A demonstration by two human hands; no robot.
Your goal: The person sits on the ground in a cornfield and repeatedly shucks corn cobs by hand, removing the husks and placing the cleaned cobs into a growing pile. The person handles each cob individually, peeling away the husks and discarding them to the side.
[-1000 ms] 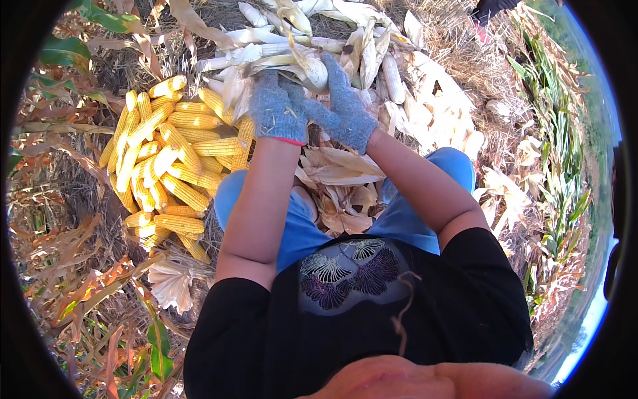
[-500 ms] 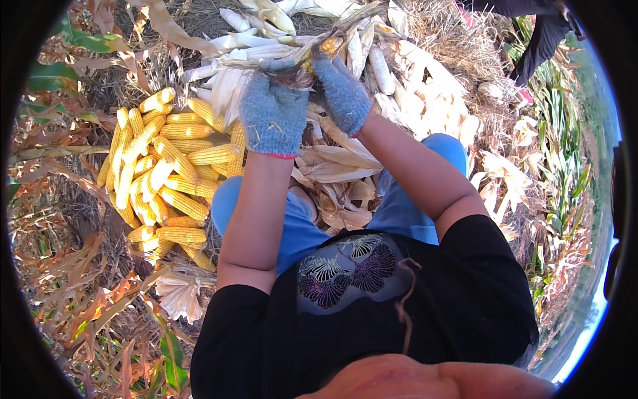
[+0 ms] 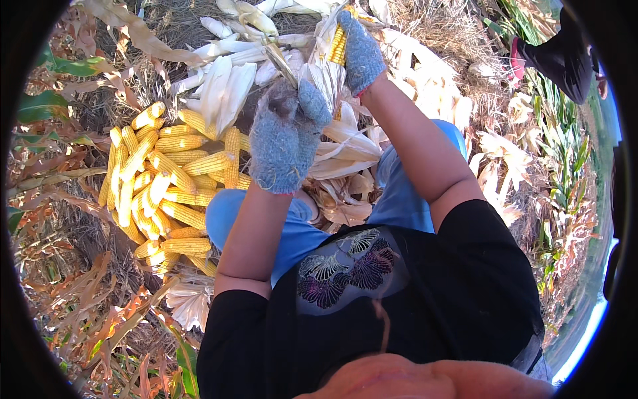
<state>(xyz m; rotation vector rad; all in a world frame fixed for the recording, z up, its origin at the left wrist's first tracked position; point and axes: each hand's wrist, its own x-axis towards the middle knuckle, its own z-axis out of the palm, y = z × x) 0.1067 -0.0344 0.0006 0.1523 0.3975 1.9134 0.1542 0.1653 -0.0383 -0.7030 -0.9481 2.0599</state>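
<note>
My right hand [image 3: 363, 56], in a grey-blue knit glove, is wrapped round a corn cob [image 3: 337, 45] whose yellow kernels show beside the fingers. Pale corn husk [image 3: 325, 76] stretches down from that cob to my left hand [image 3: 287, 133]. The left hand, gloved the same way, is closed on the husk, with its thumb pressed over it. A brown dry tuft shows at the left fingers. To the left of that hand lies a heap of bare yellow corn cobs [image 3: 174, 169].
Unhusked pale ears [image 3: 256, 18] lie at the far side. Loose dry husks [image 3: 342, 199] cover the ground between my knees and to the right [image 3: 435, 86]. Dry cornstalks [image 3: 86, 319] stand along the left. Another person's dark-clothed leg [image 3: 561, 60] is at the upper right.
My hands have drawn apart: the left came nearer my body, the right went farther out and right. Husk has peeled down and more kernels show. The other person's leg has shifted.
</note>
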